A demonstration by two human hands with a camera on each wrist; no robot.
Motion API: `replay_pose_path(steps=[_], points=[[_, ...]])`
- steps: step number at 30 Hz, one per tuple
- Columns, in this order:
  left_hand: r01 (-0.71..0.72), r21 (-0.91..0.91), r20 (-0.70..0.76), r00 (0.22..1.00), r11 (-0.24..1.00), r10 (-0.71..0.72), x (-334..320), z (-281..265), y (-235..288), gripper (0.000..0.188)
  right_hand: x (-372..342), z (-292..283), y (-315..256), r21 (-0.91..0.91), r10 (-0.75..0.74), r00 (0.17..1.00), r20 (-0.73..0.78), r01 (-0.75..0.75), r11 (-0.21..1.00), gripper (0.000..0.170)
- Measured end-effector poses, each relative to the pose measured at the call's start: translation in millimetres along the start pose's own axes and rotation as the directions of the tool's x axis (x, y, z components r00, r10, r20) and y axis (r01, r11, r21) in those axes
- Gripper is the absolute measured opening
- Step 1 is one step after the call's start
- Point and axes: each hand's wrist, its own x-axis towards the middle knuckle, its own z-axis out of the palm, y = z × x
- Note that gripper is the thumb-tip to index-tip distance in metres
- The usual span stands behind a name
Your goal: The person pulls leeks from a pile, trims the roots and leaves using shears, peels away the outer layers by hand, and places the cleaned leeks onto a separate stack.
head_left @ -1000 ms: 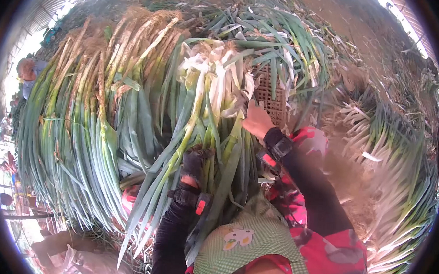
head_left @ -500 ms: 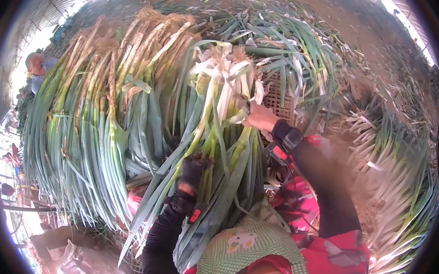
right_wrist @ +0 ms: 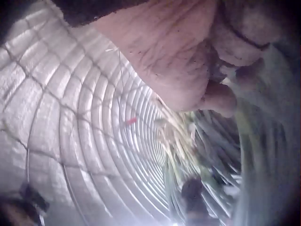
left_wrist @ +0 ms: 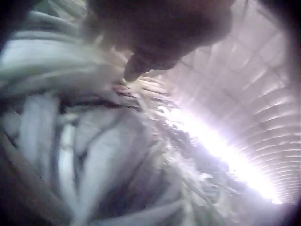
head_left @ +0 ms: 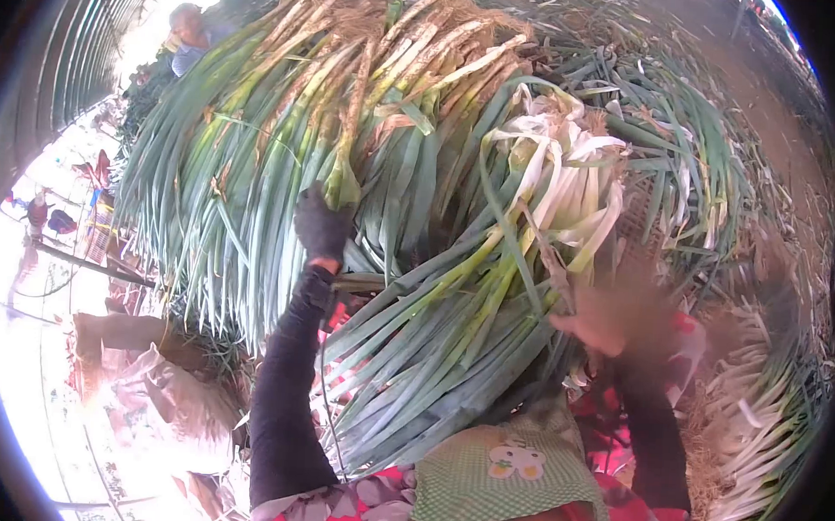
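Note:
My left hand [head_left: 324, 227], in a dark glove, is at the left heap of unpeeled long green onions [head_left: 253, 193]. Its fingers touch the stalk with a swollen green neck [head_left: 344, 181]; in the left wrist view one finger [left_wrist: 134, 68] points out, uncurled. My bare right hand [head_left: 611, 315], blurred by motion, is beside a bunch of peeled green onions [head_left: 556, 173] with white stalks, lying across my lap. A brownish withered leaf [head_left: 541, 243] runs from that bunch to its thumb and fingers. In the right wrist view the fingers [right_wrist: 218, 98] are curled, close to green leaves.
Cleaned green onions [head_left: 755, 415] lie in a row at the right. Behind the bunch are a plastic crate [head_left: 636, 209] and stripped leaves [head_left: 692, 161]. Sacks [head_left: 174, 394] lie at the lower left. Another person [head_left: 187, 38] is beyond the heap.
My left hand has left the bunch on my lap and moved up and left to the unpeeled heap. My right hand has drawn down from the white stalks. The head view has turned left.

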Motion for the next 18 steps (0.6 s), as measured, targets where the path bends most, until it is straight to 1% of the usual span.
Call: replay_pose_path(steps=[1,2,3,4,5,6,7,8,9,10,11,12,13,14,15,16,17,18], points=[[-0.005,0.01,0.118,0.993,1.0,0.004,8,22,-32,0.053,-5,7,-1,-0.107,0.052,0.996,-0.076,-0.06,0.992,0.063],[-0.013,0.016,0.238,0.971,1.0,0.009,14,18,-33,0.056,-8,12,-2,-0.207,0.1,0.982,-0.159,-0.132,0.969,0.063],[-0.03,0.043,0.254,0.967,0.999,0.018,11,17,-30,0.059,-8,12,-1,-0.006,0.161,0.973,-0.168,-0.164,0.986,0.066],[-0.046,0.069,0.266,0.964,0.997,0.026,6,15,-26,0.063,-8,22,5,0.0,0.004,0.986,-0.166,-0.004,1.0,0.066],[-0.065,0.096,0.275,0.961,0.993,0.036,3,8,-14,0.066,-7,40,14,0.006,-0.157,0.973,-0.168,0.16,0.987,0.066],[-0.071,0.077,0.231,0.971,0.994,0.051,-1,10,-8,0.069,-11,55,12,0.016,-0.312,0.935,-0.167,0.319,0.948,0.066],[-0.079,0.061,0.187,0.98,0.995,0.067,-5,13,-2,0.072,-15,69,6,-0.007,-0.434,0.899,-0.062,0.435,0.9,0.062],[-0.094,0.045,0.142,0.986,0.995,0.087,-6,17,0,0.076,-15,71,-2,0.004,-0.319,0.947,-0.023,0.32,0.948,0.063],[0.046,0.09,0.136,0.989,0.995,-0.058,5,28,-2,0.081,-17,68,-11,0.011,-0.195,0.981,0.016,0.195,0.981,0.064],[0.001,0.141,0.052,0.999,0.99,-0.008,10,34,-8,0.08,-18,62,-14,0.012,-0.062,0.997,0.054,0.062,0.998,0.065],[-0.006,0.162,0.159,0.987,0.987,-0.02,17,34,-8,0.081,-12,55,-5,-0.015,-0.065,0.99,-0.125,0.064,0.998,0.065],[-0.016,0.183,0.26,0.965,0.983,-0.033,25,32,-6,0.082,-14,49,1,-0.016,-0.08,0.981,-0.175,0.079,0.997,0.064],[0.005,0.176,0.279,0.959,0.984,-0.055,33,31,-2,0.067,-16,43,5,-0.018,-0.099,0.97,-0.223,0.098,0.995,0.063],[-0.025,0.089,0.293,0.956,0.996,-0.002,37,29,-3,0.061,-20,40,8,-0.014,-0.115,0.957,-0.266,0.116,0.993,0.062],[-0.055,0.005,0.313,0.948,0.998,0.051,37,27,-8,0.055,-32,41,5,-0.087,-0.186,0.96,-0.21,0.171,0.981,0.064],[-0.085,-0.079,0.329,0.938,0.993,0.107,39,26,-15,0.05,-42,43,9,-0.087,-0.164,0.971,-0.176,0.151,0.985,0.065],[-0.12,-0.149,0.322,0.933,0.981,0.163,48,35,-27,0.037,-50,44,12,-0.088,-0.145,0.978,-0.148,0.133,0.987,0.065],[-0.173,-0.185,0.296,0.929,0.967,0.223,40,-6,4,0.032,-55,45,15,-0.089,-0.128,0.985,-0.119,0.117,0.989,0.066]])
